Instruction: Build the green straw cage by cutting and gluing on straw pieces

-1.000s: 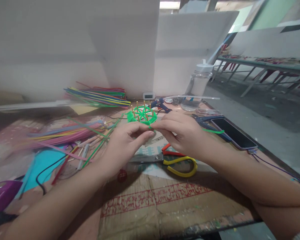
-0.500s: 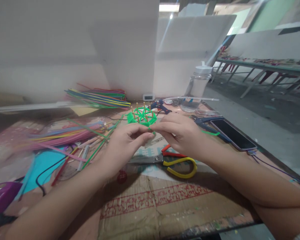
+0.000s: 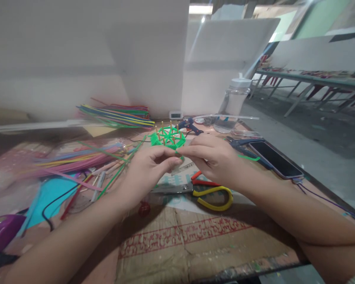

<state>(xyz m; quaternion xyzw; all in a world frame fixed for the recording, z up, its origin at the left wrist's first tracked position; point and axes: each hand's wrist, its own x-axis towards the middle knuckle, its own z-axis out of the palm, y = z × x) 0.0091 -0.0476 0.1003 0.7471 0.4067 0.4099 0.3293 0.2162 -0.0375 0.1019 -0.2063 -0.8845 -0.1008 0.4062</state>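
Note:
My left hand (image 3: pixel 156 165) and my right hand (image 3: pixel 213 157) meet at their fingertips, both pinching a small piece of green pipe cleaner (image 3: pixel 179 154). Its green ends stick out on both sides, one to the right past my right wrist. Just behind my fingers sits a green wheel-shaped frame (image 3: pixel 168 136) with several upright wooden sticks. Beneath my hands, scissors (image 3: pixel 192 188) with red and yellow handles lie on white paper over cardboard (image 3: pixel 183 244).
Colourful pipe cleaners (image 3: pixel 118 116) lie at the back left, more in plastic on the left. A glue gun (image 3: pixel 191 125), a bottle (image 3: pixel 233 102), pliers (image 3: pixel 248 148) and a phone (image 3: pixel 276 159) are at the back and right. A purple tool (image 3: pixel 6 232) is at the lower left.

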